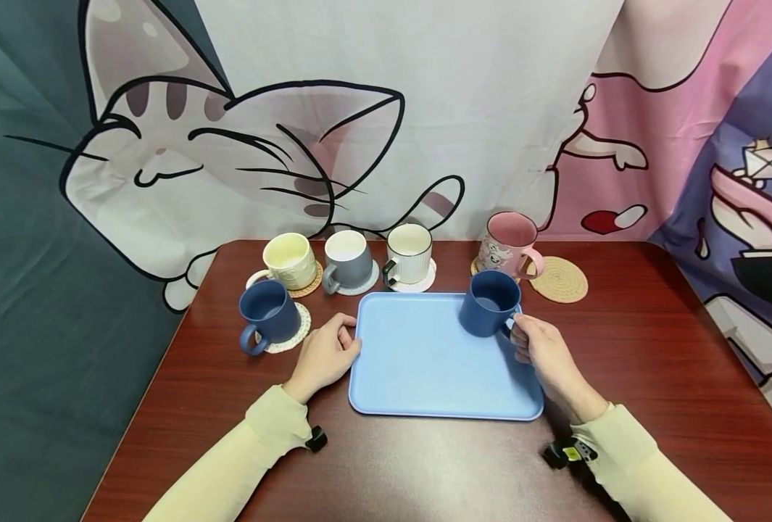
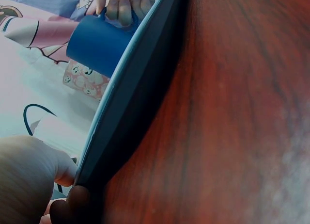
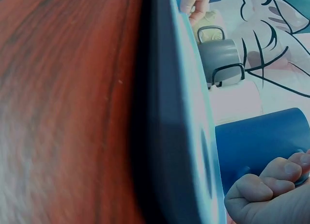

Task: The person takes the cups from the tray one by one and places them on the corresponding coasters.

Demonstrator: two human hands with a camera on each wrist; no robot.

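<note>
A dark blue mug stands at the far right part of a light blue tray. My right hand holds that mug by its handle, fingers curled round it; the right wrist view shows the curled fingers close against the mug's side. At the tray's left edge, my left hand pinches the rim between thumb and fingers, as the left wrist view shows. Left of this hand, a second dark blue mug sits on a white woven coaster.
Along the back of the wooden table stand a pale yellow mug, a grey mug, a white ribbed mug and a pink mug, each on a coaster. Beside the pink one lies a bare straw coaster. A printed curtain hangs behind.
</note>
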